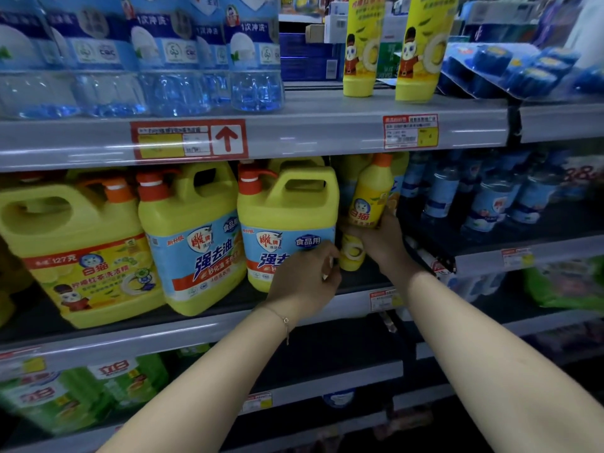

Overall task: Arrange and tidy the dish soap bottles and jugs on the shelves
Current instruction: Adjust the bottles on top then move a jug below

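1. Position. The left forearm (228,371) and right forearm (490,354) reach up to the middle shelf (147,335).

2. Grip state. The right hand (382,246) has its fingers wrapped round the middle of a yellow dish soap bottle (371,194). The bottle is tilted. Its orange cap (383,159) leans to the right above the fingers. Its base sits below them at the shelf board, just beside the right wall of the nearest yellow jug (287,207). The left hand (304,279) has its fingers curled, with the tips close to the bottle base and the jug's lower right corner. Whether they touch or pinch either one cannot be told.

3. Step in hand (judged). Seat the bottle upright in the gap to the right of the jug.

4. Procedure.
- Maintain the right-hand grip at mid-body and do not slide it toward the cap.
- Swing the cap leftward until the bottle stands vertical over its base.
- Steady the base with the left fingertips so that it does not skid toward the shelf edge.
- Turn the label to face outward.
- Release only when the base sits flat.

5. Caution. More yellow bottles stand in shadow behind the fingers. Pushing too deep may topple them.
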Available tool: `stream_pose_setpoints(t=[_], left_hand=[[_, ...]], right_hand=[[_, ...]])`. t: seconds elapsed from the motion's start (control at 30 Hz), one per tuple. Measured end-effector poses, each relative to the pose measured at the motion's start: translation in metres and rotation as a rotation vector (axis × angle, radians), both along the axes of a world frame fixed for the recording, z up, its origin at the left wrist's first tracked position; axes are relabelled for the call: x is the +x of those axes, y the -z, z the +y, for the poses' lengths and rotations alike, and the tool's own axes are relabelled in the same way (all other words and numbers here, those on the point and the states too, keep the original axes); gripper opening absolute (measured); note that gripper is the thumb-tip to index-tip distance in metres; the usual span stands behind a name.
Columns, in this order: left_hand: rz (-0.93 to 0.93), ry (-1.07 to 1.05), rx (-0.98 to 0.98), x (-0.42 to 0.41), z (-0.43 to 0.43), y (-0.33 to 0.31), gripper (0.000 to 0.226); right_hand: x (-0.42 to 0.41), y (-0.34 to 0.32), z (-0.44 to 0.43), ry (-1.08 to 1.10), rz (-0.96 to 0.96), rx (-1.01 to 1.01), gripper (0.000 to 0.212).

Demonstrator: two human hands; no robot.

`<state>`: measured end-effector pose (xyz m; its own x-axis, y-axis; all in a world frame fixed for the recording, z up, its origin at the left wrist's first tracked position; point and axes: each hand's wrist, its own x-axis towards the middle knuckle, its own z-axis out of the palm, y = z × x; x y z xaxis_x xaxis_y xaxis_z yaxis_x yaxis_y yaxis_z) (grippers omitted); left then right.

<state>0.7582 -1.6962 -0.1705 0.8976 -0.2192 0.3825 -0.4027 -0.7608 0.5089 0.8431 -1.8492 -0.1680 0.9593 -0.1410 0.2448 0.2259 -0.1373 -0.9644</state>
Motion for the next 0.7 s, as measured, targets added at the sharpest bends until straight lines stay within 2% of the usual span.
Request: stream_pose_setpoints(t=[0.17,0.37,0.5,0.6,0.7], left_hand=[[0.043,-0.011,-0.042,-0.003,-0.002,0.002,0.027],[0.167,0.003,-0.106,-0.008,-0.009,-0.008,0.051],[0.260,0.149,-0.239,-0.021,-0.014,-0.019,0.056],[0.189,0.272,-0.425,-0.032,-0.010,-0.021,0.061],[-0.032,0.303,-0.564,-0.043,-0.004,-0.038,0.057]], right_hand=[[-0.024,-0.010,-0.014,0.005,-0.042,0.043,0.042],[-0.068,-0.012,-0.021,-0.104,-0.033,-0.143,0.032],[-0.093,-0.022,-0.015,-0.210,-0.081,-0.209,0.036],[-0.108,-0.043,-0.007,-0.264,-0.145,-0.234,0.042],[-0.123,-0.078,0.002,-0.303,-0.263,-0.194,0.042]])
